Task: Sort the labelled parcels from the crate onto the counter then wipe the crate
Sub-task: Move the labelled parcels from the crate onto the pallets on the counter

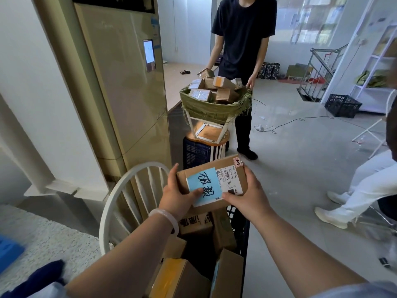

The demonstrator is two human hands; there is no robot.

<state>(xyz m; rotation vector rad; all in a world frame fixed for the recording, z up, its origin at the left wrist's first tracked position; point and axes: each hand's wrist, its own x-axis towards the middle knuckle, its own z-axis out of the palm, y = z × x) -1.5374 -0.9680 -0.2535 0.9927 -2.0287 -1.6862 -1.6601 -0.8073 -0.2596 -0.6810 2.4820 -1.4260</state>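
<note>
I hold a brown cardboard parcel point(234, 175) with a blue handwritten label and a white shipping label above a black plastic crate point(240, 229). My left hand point(178, 194) grips its left edge, thumb on the blue label. My right hand point(247, 194) grips its right edge. The crate below holds several more cardboard parcels point(193, 224), some standing on end. A wooden counter point(178, 82) runs along the wall at the far left, past a tall beige cabinet unit.
A white chair point(120, 203) stands left of the crate. Ahead, a person in black handles parcels in a green sack point(214, 104) on an upturned stool. A seated person's white-trousered legs point(354, 194) are at right. Another black crate point(342, 105), cables and shelving lie beyond.
</note>
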